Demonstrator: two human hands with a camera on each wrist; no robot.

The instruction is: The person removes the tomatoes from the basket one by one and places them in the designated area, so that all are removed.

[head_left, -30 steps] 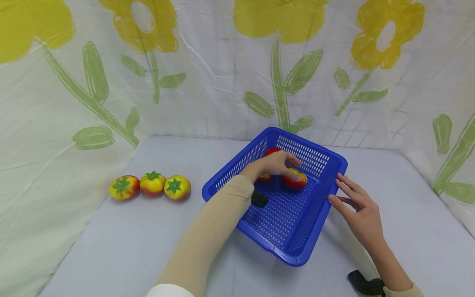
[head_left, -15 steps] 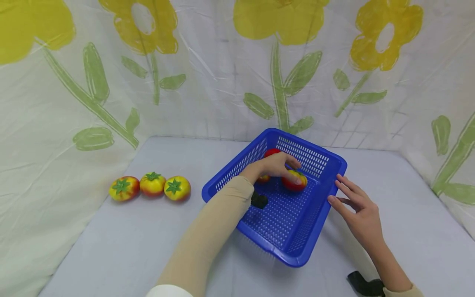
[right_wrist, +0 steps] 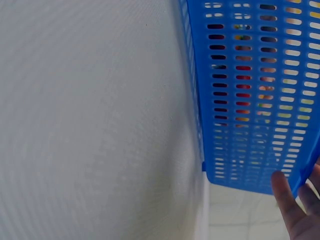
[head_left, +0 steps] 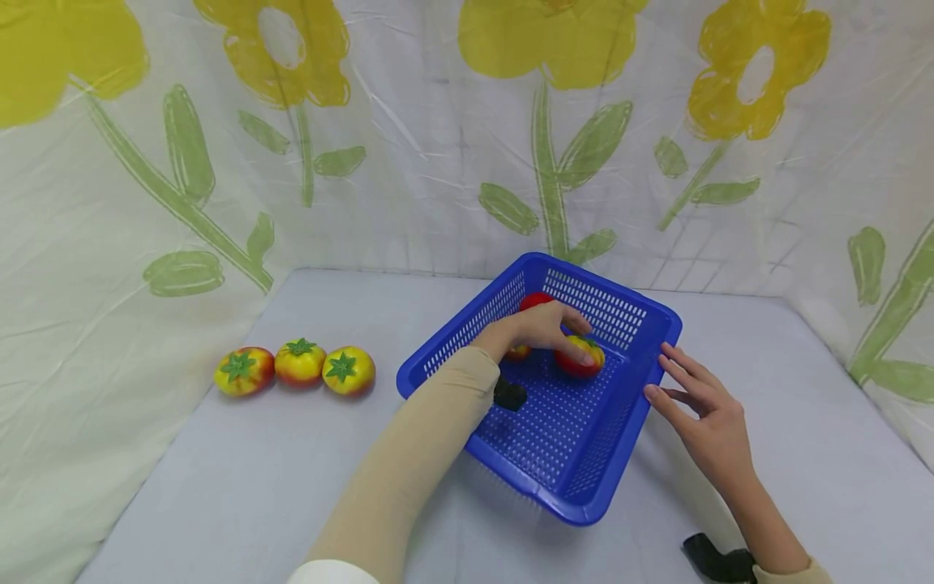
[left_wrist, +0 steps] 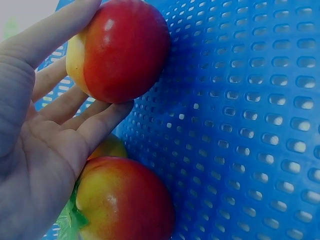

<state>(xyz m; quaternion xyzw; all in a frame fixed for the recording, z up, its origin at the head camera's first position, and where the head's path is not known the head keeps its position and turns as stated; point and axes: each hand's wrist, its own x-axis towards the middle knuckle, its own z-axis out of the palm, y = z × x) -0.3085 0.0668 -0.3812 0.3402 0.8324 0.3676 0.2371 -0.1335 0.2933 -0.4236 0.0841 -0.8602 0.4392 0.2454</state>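
Note:
My left hand (head_left: pixel 543 322) reaches inside a blue plastic basket (head_left: pixel 536 487) and grips a red-and-yellow tomato (head_left: pixel 581 359) between thumb and fingers. The left wrist view shows the held tomato (left_wrist: pixel 127 50) from the side, against the perforated basket surface. Below it sits a second tomato (left_wrist: pixel 127 200) with a green leafy top, and a third (left_wrist: pixel 111 147) is mostly hidden behind. In the head view one red tomato (head_left: pixel 536 299) peeks out past my left hand. At the basket's right side, my right hand (head_left: pixel 704 410) touches the rim with spread, fairly straight fingertips.
Three yellow-and-red tomatoes (head_left: pixel 300 362) with green star tops lie in a row on the white table (head_left: pixel 292 470), left of the basket. A white cloth (head_left: pixel 409 162) with painted yellow flowers hangs behind. Black wrist pieces (head_left: pixel 718 560) are on both arms.

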